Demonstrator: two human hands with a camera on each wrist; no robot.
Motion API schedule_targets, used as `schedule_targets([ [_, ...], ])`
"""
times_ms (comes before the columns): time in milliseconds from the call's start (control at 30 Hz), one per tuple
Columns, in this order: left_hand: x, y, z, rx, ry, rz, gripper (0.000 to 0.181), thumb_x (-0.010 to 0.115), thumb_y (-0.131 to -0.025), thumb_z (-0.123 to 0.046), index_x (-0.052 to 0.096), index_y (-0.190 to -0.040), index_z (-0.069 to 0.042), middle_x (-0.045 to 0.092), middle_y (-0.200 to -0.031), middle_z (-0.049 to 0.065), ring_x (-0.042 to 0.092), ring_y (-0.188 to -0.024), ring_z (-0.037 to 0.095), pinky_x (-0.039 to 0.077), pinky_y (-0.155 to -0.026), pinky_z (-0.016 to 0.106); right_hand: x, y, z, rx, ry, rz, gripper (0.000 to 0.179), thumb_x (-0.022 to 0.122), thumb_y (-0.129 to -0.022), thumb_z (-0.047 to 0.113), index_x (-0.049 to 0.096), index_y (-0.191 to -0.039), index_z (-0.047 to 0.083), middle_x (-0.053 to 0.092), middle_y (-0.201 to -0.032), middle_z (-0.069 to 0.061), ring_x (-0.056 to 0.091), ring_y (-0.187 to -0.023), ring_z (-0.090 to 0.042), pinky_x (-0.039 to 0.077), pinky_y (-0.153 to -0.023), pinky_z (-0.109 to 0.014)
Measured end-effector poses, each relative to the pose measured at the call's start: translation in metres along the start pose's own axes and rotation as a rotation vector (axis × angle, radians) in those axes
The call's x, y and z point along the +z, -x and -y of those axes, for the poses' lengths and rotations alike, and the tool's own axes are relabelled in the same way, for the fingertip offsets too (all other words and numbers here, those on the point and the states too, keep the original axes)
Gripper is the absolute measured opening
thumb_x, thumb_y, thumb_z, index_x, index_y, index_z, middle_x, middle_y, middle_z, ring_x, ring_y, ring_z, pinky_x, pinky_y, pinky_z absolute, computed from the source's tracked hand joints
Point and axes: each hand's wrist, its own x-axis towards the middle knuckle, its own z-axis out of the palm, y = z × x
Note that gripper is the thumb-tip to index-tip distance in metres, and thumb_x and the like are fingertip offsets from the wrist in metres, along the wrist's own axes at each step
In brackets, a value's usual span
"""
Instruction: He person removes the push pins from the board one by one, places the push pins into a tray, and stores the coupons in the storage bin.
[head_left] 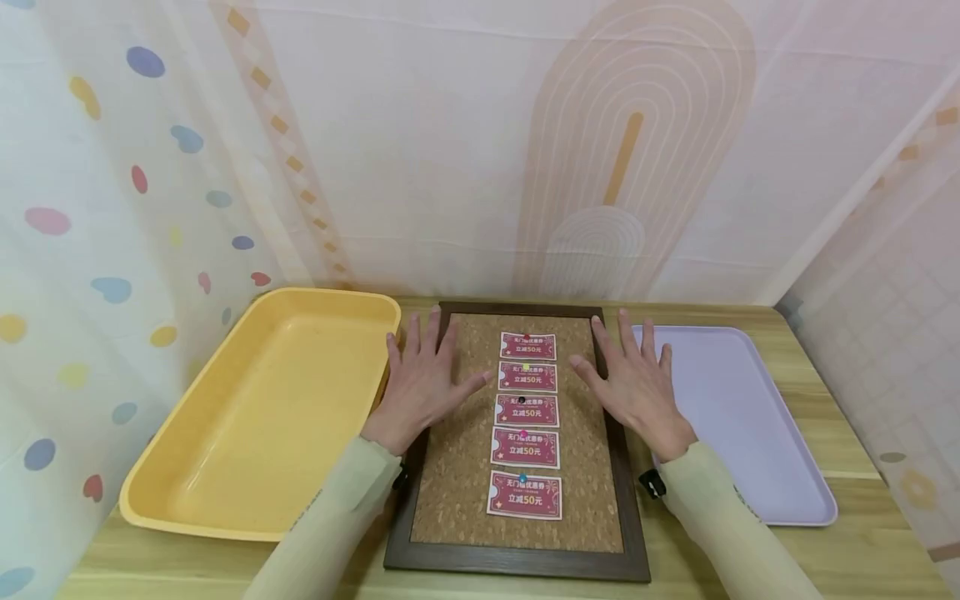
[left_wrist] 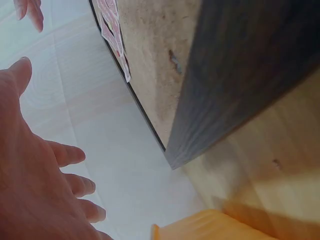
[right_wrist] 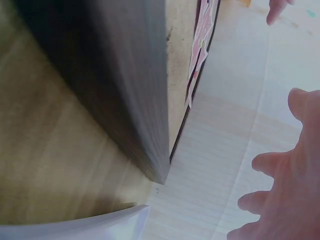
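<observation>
A cork board (head_left: 457, 483) in a dark wooden frame (head_left: 517, 561) lies on the table. Down its middle run several red-and-white coupons (head_left: 525, 500) in a column, each with a coloured push pin (head_left: 522, 478) at its top edge. My left hand (head_left: 422, 379) is spread over the board's left side, fingers straight and holding nothing. Over the right side my right hand (head_left: 636, 383) is spread the same way, also holding nothing. Both wrist views show the hands (left_wrist: 45, 170) raised above the board, apart from it.
Left of the board stands a deep yellow tray (head_left: 262, 529). A shallow lilac tray (head_left: 750, 425) lies on the right, partly behind the right forearm. The wooden table (head_left: 847, 542) meets a patterned curtain (head_left: 420, 167) at the back and sides.
</observation>
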Motion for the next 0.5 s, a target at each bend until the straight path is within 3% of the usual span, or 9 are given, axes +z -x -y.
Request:
schedule_targets([
  [233,-0.005,-0.006,-0.004,0.038,-0.041,0.015,0.103,0.054,-0.093,-0.074,0.024,-0.164,-0.005,0.004,-0.172,0.019,0.0,-0.155,0.048,-0.002,-0.117,0.073,-0.002,-0.002,0.006,-0.025,-0.013,-0.002,0.085,0.04,-0.102,0.07,0.023,-0.166,0.018,0.005,-0.172,-0.019,-0.007,-0.154,-0.051,-0.001,-0.115,-0.077],
  [500,-0.008,-0.018,-0.007,0.099,-0.025,0.054,0.1,0.052,-0.095,-0.073,0.026,-0.163,-0.005,0.007,-0.171,0.02,-0.001,-0.156,0.044,0.001,-0.116,0.075,-0.002,-0.008,0.012,-0.101,-0.073,-0.048,0.079,0.043,-0.104,0.063,0.028,-0.165,0.015,0.015,-0.17,-0.021,0.01,-0.154,-0.05,0.016,-0.117,-0.072],
])
